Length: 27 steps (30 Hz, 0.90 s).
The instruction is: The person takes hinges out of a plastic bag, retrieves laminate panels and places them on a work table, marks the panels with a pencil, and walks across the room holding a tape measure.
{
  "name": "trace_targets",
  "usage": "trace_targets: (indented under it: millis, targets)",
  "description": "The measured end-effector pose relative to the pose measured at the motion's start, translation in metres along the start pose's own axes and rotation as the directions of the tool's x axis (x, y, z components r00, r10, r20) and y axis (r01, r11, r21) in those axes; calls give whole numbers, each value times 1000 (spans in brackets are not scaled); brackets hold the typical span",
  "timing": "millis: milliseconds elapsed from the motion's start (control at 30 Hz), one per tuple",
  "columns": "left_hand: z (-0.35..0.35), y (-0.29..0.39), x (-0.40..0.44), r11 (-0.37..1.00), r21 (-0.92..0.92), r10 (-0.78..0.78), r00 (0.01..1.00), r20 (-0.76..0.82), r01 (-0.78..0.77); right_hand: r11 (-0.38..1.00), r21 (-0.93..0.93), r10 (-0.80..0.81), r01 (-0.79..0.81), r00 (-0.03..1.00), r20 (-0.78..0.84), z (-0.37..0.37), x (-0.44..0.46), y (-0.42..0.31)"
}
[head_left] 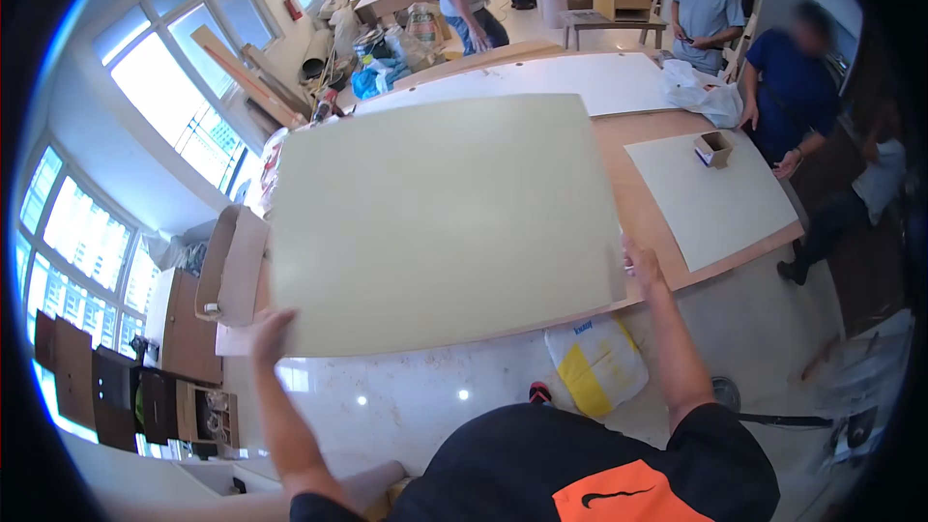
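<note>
A large cream-coloured sheet (445, 222) with a plain surface spans the space in front of me, above the wooden worktable (633, 150). My left hand (274, 333) is closed on its near left corner, somewhat blurred. At the right edge, near the lower corner, my right hand (643, 266) grips the same sheet, its fingers partly hidden. To the right, a second pale sheet (710, 198) lies on the table, with a small open cardboard box (713, 150) standing on it.
A white panel (619, 77) and a plastic bag (701, 92) lie at the table's far side. A yellow-and-white sack (597, 362) sits on the floor by the near edge. People stand at the right, one person (793, 87) at the table. A curved wooden piece (230, 261) is at left.
</note>
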<state>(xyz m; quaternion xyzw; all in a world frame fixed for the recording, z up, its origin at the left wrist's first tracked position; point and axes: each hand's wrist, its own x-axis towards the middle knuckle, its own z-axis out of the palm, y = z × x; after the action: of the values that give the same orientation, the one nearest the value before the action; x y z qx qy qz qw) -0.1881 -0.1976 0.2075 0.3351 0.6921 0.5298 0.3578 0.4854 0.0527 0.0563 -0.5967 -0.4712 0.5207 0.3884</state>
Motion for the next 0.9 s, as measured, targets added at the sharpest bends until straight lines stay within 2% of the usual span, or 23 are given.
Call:
trace_targets:
  millis: [33,67,100,167,233,267,367,400,467,533,567,633,733,800,867,900]
  targets:
    - [13,-27,28,962,220,-168,986,14,161,995,-74,60,-61,998,-10,-6,17,14]
    - [29,-73,58,934,256,-262,965,12,251,985,-163,41,-49,998,-49,-8,31,27]
    - [67,-83,59,921,229,-319,947,-26,316,967,-251,22,-44,996,-89,-10,44,44]
    - [87,-166,98,862,81,-503,864,22,500,896,-436,31,-83,992,-123,-18,69,83]
    - [91,-213,114,792,185,-595,803,24,581,769,-622,93,-148,988,-121,-29,87,121]
    - [94,-237,120,751,234,-640,768,22,618,794,-583,117,-173,984,-131,-29,86,126]
    - [82,-315,153,764,313,-548,824,-146,564,844,-481,172,-237,969,-175,-21,86,128]
    - [91,-293,145,750,463,-445,878,-176,472,852,-459,177,-254,963,-204,-19,85,124]
    - [118,-226,121,592,742,-218,949,-228,314,841,-476,141,-256,954,-263,-14,85,111]
    - [136,-194,116,587,763,-186,962,-198,271,796,-562,52,-227,949,-311,-6,91,88]
    - [139,-190,121,588,769,-171,968,-184,250,788,-561,59,-254,938,-341,0,94,81]
    - [138,-215,139,576,780,-153,970,-190,243,766,-573,57,-292,919,-391,7,109,63]
    - [145,-228,145,556,785,-210,960,-182,271,709,-636,117,-305,940,-320,0,139,76]
    - [140,-237,147,498,823,-258,952,-162,275,493,-719,75,-490,847,-526,35,121,55]
    - [140,-233,145,534,798,-238,955,-175,279,495,-701,153,-514,845,-512,71,103,32]
    - [139,-228,143,550,789,-229,958,-170,272,480,-709,143,-517,843,-518,86,102,39]
